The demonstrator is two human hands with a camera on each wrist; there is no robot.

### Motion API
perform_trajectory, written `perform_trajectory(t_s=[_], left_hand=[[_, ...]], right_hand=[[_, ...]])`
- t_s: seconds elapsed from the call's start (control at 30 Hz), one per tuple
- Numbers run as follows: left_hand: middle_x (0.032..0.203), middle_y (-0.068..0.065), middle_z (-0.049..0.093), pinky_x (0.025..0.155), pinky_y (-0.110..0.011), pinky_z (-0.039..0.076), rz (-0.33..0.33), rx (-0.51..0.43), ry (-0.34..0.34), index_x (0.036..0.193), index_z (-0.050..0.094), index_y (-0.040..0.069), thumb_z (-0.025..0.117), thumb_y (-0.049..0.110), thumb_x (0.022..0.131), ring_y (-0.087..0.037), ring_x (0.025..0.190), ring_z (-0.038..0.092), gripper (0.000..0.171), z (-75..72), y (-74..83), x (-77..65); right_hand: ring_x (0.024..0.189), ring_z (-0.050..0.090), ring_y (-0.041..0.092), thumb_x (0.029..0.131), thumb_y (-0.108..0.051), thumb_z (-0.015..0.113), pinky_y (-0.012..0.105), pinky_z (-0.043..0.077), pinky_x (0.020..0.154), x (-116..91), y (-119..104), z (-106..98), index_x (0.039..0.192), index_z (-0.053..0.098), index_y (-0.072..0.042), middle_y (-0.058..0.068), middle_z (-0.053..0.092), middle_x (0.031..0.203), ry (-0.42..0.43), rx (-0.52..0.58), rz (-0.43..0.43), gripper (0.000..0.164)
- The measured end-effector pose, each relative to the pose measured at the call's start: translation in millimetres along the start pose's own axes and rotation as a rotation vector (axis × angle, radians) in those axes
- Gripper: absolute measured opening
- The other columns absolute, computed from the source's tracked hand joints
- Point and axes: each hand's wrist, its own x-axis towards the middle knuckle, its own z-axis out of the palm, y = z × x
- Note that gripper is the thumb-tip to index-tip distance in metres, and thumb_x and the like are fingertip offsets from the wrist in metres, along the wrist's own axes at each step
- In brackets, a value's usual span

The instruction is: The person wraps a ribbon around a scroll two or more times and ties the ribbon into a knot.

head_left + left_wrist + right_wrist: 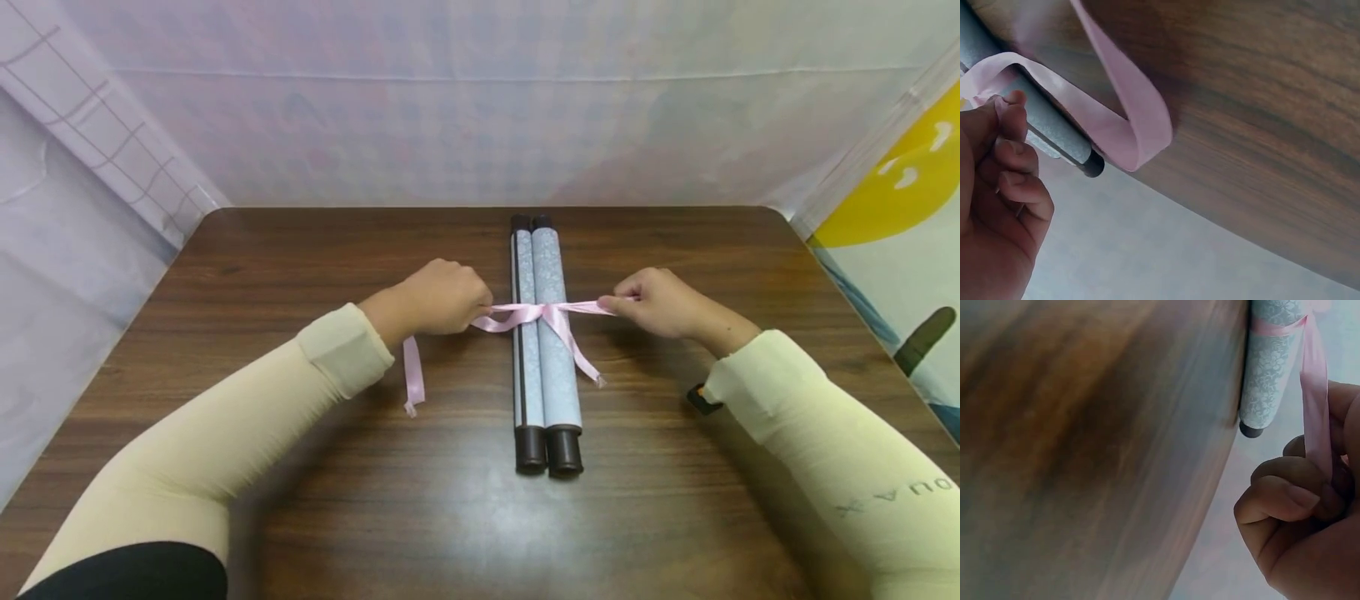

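Observation:
A scroll rolled from both sides [553, 367], pale blue with a floral pattern and dark end knobs, lies lengthwise on the table. A pink ribbon [517, 317] goes round its middle, with a knot on top. To the left of the scroll, my left hand [442, 297] pinches the ribbon between thumb and finger; a ribbon tail [414, 371] hangs below that wrist. On the right, my right hand [660, 302] grips a stretch of ribbon [1315, 419] with curled fingers. Between the hands the ribbon looks taut. Another frayed tail [577, 354] lies across the right roll.
The brown wood-grain table [420, 517] has rounded far corners. A pale curtain-like sheet [480, 142] stands behind its far edge. Beneath the right cuff is a small black object [703, 400] with an orange mark. A yellow-patterned sheet [892, 183] hangs at the right.

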Motion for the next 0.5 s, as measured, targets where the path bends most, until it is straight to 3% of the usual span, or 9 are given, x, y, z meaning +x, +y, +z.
perform_trajectory(t_s=[0.23,0.37,0.5], left_hand=[[0.072,0.002,0.065,0.060,-0.034,0.048,0.006,-0.016,-0.009,0.076,0.068,0.016,0.063,0.028,0.098,-0.015,0.062,0.054,0.026,0.5,0.4,-1.5],[0.072,0.003,0.064,0.060,-0.034,0.048,-0.002,-0.021,0.006,0.079,0.067,0.016,0.060,0.029,0.100,-0.014,0.062,0.053,0.026,5.8,-2.8,-4.8],[0.081,0.003,0.068,0.064,-0.036,0.049,-0.046,-0.022,0.026,0.090,0.069,0.018,0.057,0.047,0.099,-0.015,0.068,0.058,0.032,9.3,-6.6,-8.3]], right_hand=[[0.049,0.031,0.007,0.099,-0.033,0.062,0.025,0.028,0.049,-1.8,1.3,1.4,0.056,0.042,-0.015,-0.009,0.032,0.051,0.005,0.005,0.006,0.051],[0.050,0.034,0.009,0.096,-0.036,0.066,0.025,0.029,0.049,1.1,-0.5,2.6,0.056,0.046,-0.013,-0.008,0.036,0.051,0.085,0.006,0.032,0.050],[0.060,0.048,0.017,0.096,-0.041,0.064,0.030,0.037,0.056,3.3,-4.4,-1.3,0.071,0.064,-0.011,0.000,0.055,0.062,0.193,-0.005,0.117,0.039]])
